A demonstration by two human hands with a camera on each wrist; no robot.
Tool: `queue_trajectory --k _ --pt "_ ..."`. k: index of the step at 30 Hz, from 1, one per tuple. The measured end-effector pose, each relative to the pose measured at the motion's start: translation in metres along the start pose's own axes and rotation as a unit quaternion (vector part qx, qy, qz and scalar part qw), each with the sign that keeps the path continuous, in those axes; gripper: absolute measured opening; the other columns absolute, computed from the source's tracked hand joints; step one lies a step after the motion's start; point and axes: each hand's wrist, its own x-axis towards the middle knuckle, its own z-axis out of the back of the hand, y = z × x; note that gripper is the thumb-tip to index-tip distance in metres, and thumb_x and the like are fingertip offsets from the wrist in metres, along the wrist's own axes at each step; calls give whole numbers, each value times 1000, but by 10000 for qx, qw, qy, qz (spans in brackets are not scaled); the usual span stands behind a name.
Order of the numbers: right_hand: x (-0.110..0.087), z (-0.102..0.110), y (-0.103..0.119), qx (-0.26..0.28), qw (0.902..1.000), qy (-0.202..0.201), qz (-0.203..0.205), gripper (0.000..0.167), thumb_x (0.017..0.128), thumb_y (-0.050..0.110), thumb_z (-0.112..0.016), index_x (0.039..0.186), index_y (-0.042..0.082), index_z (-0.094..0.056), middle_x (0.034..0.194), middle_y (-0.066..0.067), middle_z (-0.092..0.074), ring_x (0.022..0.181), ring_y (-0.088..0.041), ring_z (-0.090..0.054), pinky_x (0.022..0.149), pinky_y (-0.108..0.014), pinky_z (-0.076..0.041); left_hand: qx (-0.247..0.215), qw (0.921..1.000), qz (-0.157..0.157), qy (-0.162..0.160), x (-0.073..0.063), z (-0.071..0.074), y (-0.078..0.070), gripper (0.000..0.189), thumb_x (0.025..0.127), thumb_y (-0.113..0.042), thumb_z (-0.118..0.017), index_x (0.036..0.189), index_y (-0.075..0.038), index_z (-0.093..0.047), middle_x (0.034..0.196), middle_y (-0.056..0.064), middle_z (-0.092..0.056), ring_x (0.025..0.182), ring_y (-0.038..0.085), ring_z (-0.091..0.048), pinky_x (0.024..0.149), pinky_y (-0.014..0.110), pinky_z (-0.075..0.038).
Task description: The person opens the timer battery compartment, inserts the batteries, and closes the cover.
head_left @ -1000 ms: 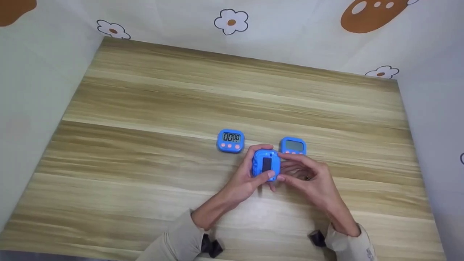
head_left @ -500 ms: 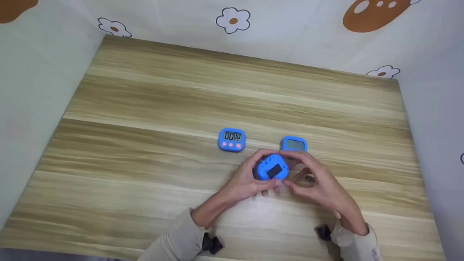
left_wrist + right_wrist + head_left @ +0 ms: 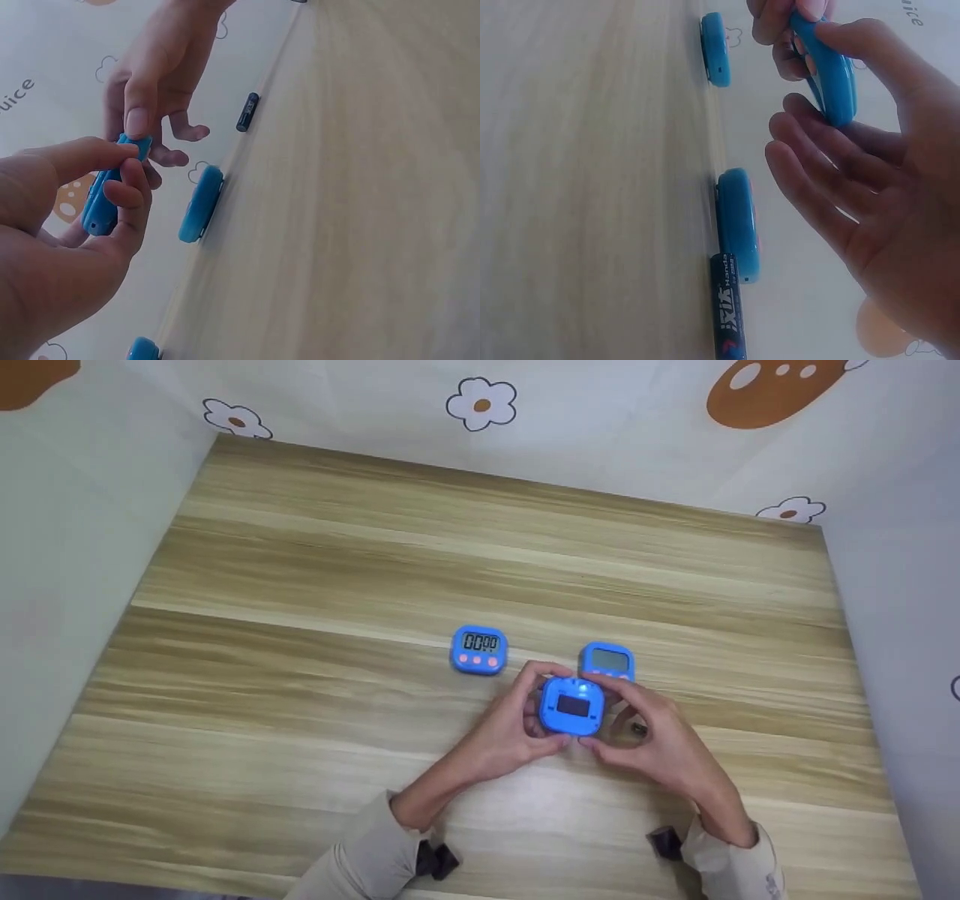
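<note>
A blue digital timer (image 3: 571, 706) is held above the table between both hands, its back facing up with a dark rectangle in the middle. My left hand (image 3: 501, 735) grips its left side, thumb at the near edge and index finger at the far edge. My right hand (image 3: 664, 735) pinches its right side between thumb and index finger; the right wrist view shows the other fingers spread beneath. Behind the right hand lies a second blue timer (image 3: 609, 658) with a blank display, its buttons partly covered. Farther left, a third timer (image 3: 478, 650) reads 00:00.
A dark cylindrical battery (image 3: 729, 307) lies on the wood-grain table (image 3: 300, 675) beside the blank timer, mostly hidden by the right hand in the head view. Light walls (image 3: 600, 427) with flower prints stand along the back and sides.
The held timer has turned from standing sideways, through a slant, to level and square, and shifted slightly right. Both hands have turned with it. The two timers on the table stay put.
</note>
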Motion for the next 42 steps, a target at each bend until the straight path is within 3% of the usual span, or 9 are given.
queue_trajectory --k 7,11,16,21,24,27,31,35,42 --pt "2 6 29 1056 9913 -356 708 70 69 -7 -85 133 0 -56 109 -11 -67 93 -25 -61 73 -30 -56 1167 9907 -588 -365 -1 -2 -3 70 75 -16 -85 133 -13 -46 128 -1 -51 104 16 -59 88 36 -53" --pt "5 6 40 687 9878 -369 1351 64 67 -9 -84 126 -2 -61 121 -16 -64 105 -26 -54 83 -27 -51 419 9953 -860 -145 1 -4 -3 72 77 -2 -79 138 -10 -40 135 3 -52 123 15 -50 106 37 -42" --pt "4 7 25 -458 9954 -370 760 75 71 11 -88 138 14 -55 138 -3 -52 123 -21 -43 105 -28 -38 -474 9956 -802 39 3 -6 -3 74 77 14 -71 138 -9 -37 139 4 -48 127 16 -47 107 35 -42" --pt "11 10 11 -1002 9938 -243 423 74 73 27 -88 139 18 -54 132 4 -56 120 -18 -48 107 -36 -39 1099 9903 -841 -122 10 3 -10 72 75 4 -79 135 -8 -43 135 3 -46 127 15 -43 110 34 -37" --pt "27 12 8 -1459 9883 -109 435 71 71 32 -88 133 14 -58 126 2 -60 116 -19 -51 103 -42 -41 3081 9492 -626 -119 23 14 -18 71 72 -13 -85 132 -10 -48 128 2 -48 120 17 -44 108 34 -37" --pt "49 10 4 -1991 9792 95 375 68 69 35 -90 125 10 -62 117 -1 -64 107 -20 -54 95 -43 -43 4729 8805 -281 169 40 24 -25 70 70 -25 -86 129 -10 -51 122 2 -52 117 21 -45 106 38 -36" --pt "71 4 -3 -2599 9640 489 273 65 68 36 -90 120 6 -64 109 -6 -66 101 -24 -54 93 -43 -45 5748 8161 146 583 59 30 -25 67 73 -32 -85 128 -9 -53 121 4 -54 116 25 -46 105 45 -35" --pt "81 0 -8 -2838 9559 705 262 64 70 35 -89 120 4 -65 110 -8 -65 102 -27 -53 92 -44 -45 5899 8042 325 658 65 34 -21 65 75 -33 -84 127 -8 -54 121 5 -55 116 25 -47 104 46 -36" --pt "72 4 -18 -2474 9665 660 172 72 73 40 -86 130 7 -58 124 -6 -59 113 -27 -48 97 -47 -39 5791 8120 402 607 66 35 -15 64 76 -33 -84 128 -9 -54 122 3 -54 116 24 -47 103 46 -36"
